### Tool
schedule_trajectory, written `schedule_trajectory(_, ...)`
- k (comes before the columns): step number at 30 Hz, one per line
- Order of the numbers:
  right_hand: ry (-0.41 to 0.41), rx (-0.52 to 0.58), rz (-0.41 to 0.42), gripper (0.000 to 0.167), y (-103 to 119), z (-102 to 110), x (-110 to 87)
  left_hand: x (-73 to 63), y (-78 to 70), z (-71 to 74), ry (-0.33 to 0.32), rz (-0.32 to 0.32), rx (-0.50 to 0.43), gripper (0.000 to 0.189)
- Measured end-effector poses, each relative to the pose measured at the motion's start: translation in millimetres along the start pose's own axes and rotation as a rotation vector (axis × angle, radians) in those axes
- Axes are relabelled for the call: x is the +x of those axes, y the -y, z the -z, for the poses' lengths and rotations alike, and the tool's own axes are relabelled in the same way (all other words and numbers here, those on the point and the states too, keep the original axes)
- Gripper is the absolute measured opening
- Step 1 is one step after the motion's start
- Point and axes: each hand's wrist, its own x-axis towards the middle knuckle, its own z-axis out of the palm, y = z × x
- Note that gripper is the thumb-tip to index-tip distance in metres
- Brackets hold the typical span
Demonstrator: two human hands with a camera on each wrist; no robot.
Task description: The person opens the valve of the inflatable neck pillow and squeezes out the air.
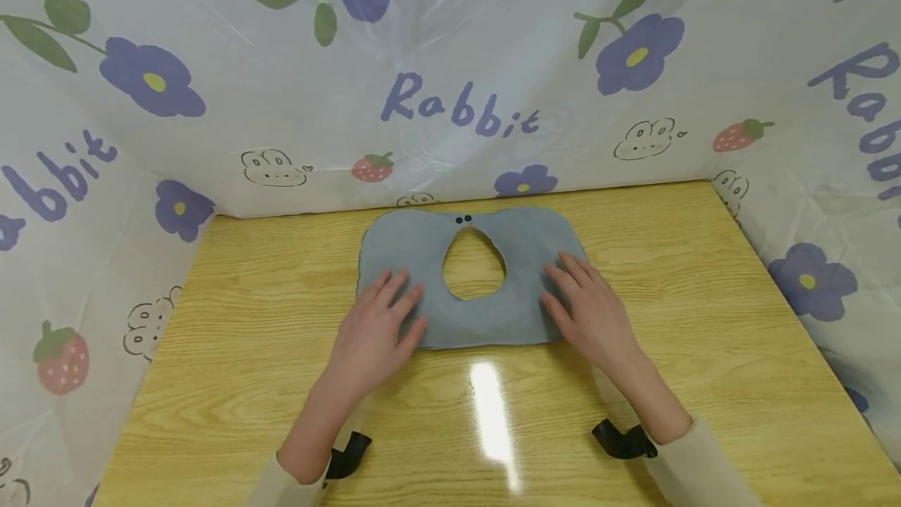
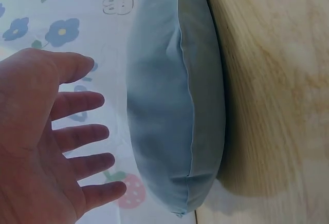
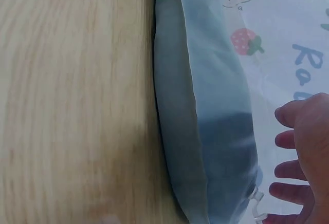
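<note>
A grey-blue pillow (image 1: 486, 323) with a teardrop-shaped hole through its middle lies flat on the wooden table. Two small black dots (image 1: 463, 219) mark its far edge, above the hole's narrow tip. My left hand (image 1: 376, 327) is over the pillow's near left part, fingers spread and palm down. Over the right part is my right hand (image 1: 591, 307), its fingers also spread. Both wrist views show a gap between the fingers and the puffy pillow (image 2: 159, 95). A small clear plastic piece (image 3: 257, 196) shows beside the pillow's edge in the right wrist view.
White cloth (image 1: 464, 45) printed with flowers, strawberries and rabbits hangs behind the table (image 1: 267, 382) and along both sides. Black curved pieces (image 1: 348, 454) are at my wrists. A strip of light reflects off the tabletop in front of the pillow.
</note>
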Motion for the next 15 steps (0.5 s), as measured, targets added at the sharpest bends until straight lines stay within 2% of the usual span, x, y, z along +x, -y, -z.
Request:
schedule_trajectory(8, 0.005, 0.001, -0.02, 0.045, -2.4, -4.1, -3.1, -7.8, 1.7, -5.2, 0.003, 0.039, -0.015, 0.046)
schedule_trajectory(15, 0.011, -0.006, -0.02, 0.044, -7.9, -9.3, -4.6, -9.5, 6.2, -11.9, 0.005, 0.044, -0.019, 0.046)
